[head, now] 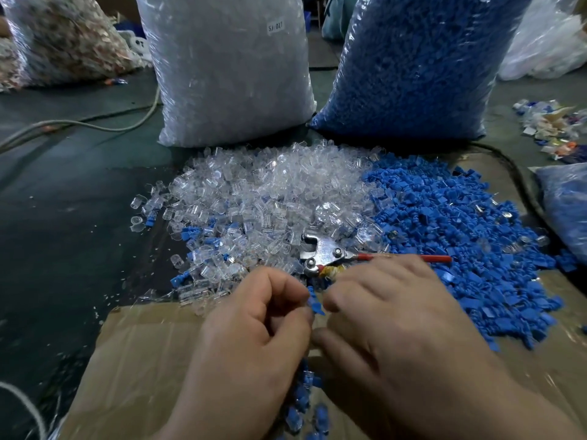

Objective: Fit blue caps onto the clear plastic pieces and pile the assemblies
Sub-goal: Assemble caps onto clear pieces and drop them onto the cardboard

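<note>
1. Small blue plastic cap (315, 302) pinched between curled fingertips of left hand (254, 322) and right hand (400, 315), above brown cardboard sheet (143, 360)
2. Just below, pile of blue-capped clear assemblies (301, 401)
3. Beyond, heap of clear plastic pieces (270, 192) touching heap of loose blue caps (460, 242)

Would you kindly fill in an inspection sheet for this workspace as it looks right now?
Surface: dark mat, with flattened cardboard at the near edge.
Job's things: clear pieces heap left of blue caps heap; assemblies piled between the wrists.
Clutter: red-handled pliers lying on the heaps; scraps far right.
Grippers: left hand and right hand meet, fingers pinching one blue cap.
Cables: pale cable across the mat at left; dark cable curving at right.
Surroundings: bag of clear pieces, bag of blue caps, more bags beyond.
</note>
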